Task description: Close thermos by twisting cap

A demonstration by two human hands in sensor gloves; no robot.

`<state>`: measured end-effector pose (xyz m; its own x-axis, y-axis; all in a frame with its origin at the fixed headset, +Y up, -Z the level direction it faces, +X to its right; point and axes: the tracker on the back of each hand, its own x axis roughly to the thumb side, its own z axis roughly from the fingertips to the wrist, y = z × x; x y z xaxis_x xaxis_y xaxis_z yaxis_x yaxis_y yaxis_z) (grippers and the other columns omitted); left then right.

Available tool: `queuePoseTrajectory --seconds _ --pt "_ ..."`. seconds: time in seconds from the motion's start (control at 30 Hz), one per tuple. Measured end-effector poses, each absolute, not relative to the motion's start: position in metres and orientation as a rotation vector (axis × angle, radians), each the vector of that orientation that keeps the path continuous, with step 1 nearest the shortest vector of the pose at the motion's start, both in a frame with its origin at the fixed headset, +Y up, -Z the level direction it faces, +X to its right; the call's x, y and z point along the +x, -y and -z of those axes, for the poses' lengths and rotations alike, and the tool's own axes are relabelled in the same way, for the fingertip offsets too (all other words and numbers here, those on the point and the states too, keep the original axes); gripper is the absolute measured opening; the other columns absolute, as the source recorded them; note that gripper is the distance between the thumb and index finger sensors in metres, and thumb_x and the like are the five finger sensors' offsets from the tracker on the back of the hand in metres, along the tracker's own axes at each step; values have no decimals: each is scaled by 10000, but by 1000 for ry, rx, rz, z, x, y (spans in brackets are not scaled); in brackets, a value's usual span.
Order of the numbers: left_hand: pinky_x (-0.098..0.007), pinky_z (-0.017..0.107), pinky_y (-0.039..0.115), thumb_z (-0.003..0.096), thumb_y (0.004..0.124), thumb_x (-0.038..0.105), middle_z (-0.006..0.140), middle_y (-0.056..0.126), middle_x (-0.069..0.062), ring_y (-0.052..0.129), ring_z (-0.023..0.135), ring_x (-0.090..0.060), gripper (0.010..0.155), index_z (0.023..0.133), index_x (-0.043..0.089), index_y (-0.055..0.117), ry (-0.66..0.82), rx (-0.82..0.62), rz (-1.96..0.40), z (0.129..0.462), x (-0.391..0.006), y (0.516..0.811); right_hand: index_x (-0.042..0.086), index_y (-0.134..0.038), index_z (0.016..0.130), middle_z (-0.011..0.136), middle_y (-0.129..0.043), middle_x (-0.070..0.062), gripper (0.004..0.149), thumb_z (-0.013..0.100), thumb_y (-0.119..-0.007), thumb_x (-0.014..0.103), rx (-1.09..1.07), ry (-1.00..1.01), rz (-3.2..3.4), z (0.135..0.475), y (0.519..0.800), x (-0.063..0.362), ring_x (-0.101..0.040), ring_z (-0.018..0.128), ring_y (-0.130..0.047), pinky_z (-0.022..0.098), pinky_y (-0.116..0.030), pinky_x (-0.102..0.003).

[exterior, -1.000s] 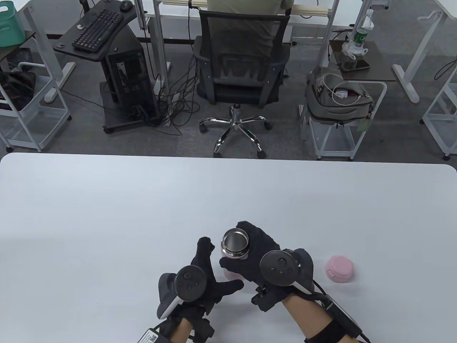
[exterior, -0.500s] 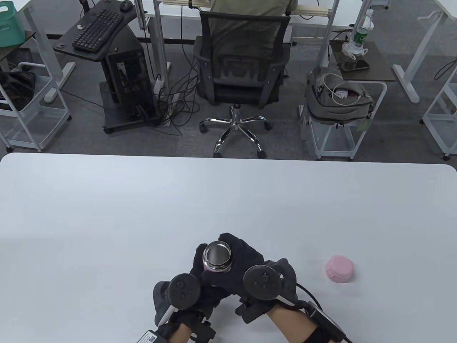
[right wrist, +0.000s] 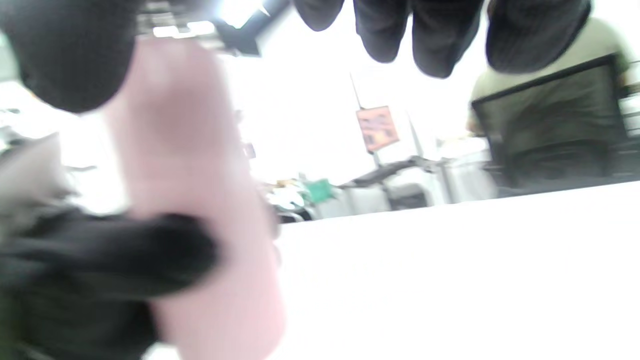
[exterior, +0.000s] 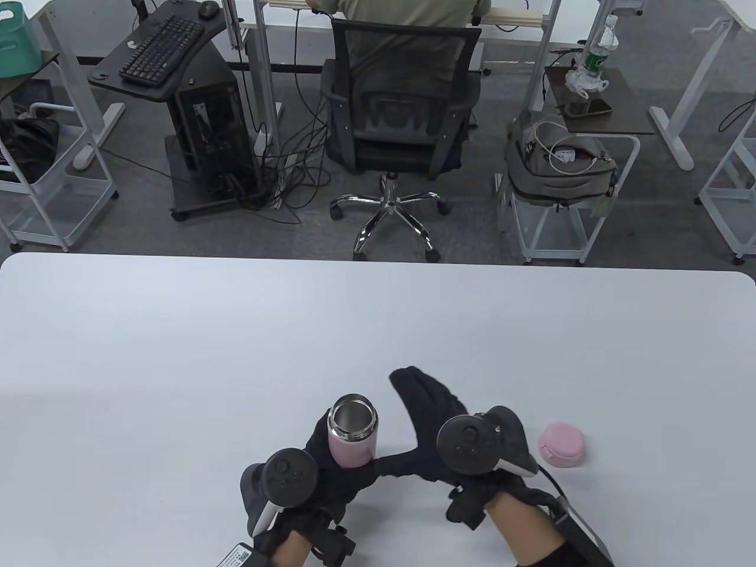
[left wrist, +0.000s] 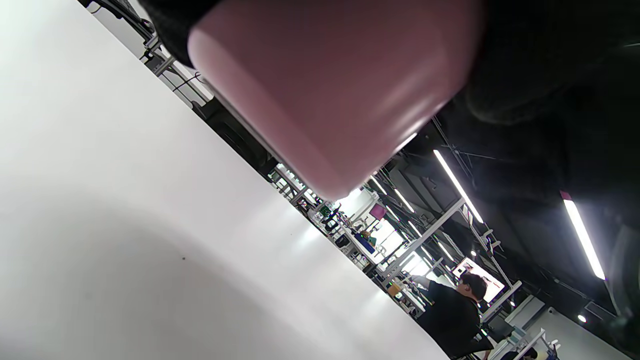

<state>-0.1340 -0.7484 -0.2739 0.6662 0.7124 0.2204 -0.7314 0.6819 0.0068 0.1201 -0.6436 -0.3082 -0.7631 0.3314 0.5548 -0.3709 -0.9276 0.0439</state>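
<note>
Within the left hand (exterior: pixel 331 472) stands the pink thermos (exterior: pixel 352 434), upright with its steel mouth open to the ceiling; the gloved fingers curl round its lower body, and the left wrist view shows its pink base (left wrist: pixel 320 90) raised off the white table (exterior: pixel 177 354). Just to the right of that grip, the right hand (exterior: pixel 434 425) is spread wide, its fingers (right wrist: pixel 440 35) straight and clear of the thermos, the thumb reaching across toward the thermos's lower side; whether it touches cannot be told. Farther right again, beyond the right hand's tracker (exterior: pixel 466 443), the pink cap (exterior: pixel 561 444) lies alone on the table, well apart from the thermos. Beyond the table's far edge, a black office chair (exterior: pixel 401 106) holds a seated person.
</note>
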Motion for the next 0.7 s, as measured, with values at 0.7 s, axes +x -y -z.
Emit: queuePoseTrajectory --seconds 0.7 --pt "-461 764 652 198 837 761 1137 393 -135 543 1033 -315 1235 1087 246 153 198 102 -821 275 -136 746 -12 -360 1177 1119 -528 -412 988 527 -781 601 -421 -622 -3051 366 756 286 -534 859 -816 569 -769 -620"
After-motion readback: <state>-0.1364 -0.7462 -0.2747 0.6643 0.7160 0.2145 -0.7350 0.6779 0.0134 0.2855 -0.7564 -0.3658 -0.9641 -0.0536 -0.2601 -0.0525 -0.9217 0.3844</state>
